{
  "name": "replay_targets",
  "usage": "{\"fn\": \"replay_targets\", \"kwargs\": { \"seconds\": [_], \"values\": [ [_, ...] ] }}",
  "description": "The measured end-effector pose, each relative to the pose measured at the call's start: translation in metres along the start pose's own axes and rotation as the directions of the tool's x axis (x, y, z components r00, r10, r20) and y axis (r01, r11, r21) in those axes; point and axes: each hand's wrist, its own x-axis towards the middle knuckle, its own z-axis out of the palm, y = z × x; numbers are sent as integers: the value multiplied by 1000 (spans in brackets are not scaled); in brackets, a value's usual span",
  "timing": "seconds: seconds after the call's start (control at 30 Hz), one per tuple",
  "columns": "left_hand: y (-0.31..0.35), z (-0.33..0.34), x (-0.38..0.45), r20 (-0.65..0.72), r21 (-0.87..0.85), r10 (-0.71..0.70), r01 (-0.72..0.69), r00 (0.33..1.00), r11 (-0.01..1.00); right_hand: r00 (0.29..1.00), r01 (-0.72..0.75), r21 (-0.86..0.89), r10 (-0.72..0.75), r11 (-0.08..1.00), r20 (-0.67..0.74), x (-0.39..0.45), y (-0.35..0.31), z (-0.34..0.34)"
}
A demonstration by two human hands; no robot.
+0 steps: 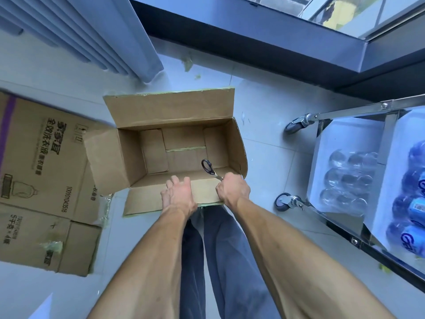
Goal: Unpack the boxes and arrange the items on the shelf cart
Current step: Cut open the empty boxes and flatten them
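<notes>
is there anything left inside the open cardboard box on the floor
No, the open cardboard box shows only its bare bottom flaps; the scissors over it are held in the right hand.

Open box (pixel 174 143) on floor (pixel 264 125), centre. Flattened cartons (pixel 39 180) left of box. Shelf cart (pixel 358 171) right, bottle packs (pixel 349 180) on shelves. Scissors (pixel 210 169) above box's near-right corner.
</notes>
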Motion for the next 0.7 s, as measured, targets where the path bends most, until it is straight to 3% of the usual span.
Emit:
{"fn": "replay_targets", "kwargs": {
  "seconds": [0.27,0.47,0.63,0.7],
  "values": [
    [5,32,28,125,176,125,-146,984,974,998,47,-105,-50,993,-25,24,32,17],
    [-1,36,22,57,199,211,-219,976,955,998,-5,-38,3,999,-66,21,53,25],
    [-12,55,22,-158,226,401,-362,902,904,987,42,-61,-51,997,-154,22,41,33],
    [-13,66,20,-193,209,361,-322,912,924,987,21,-29,-25,999,-157,22,36,39]
  ]
}}
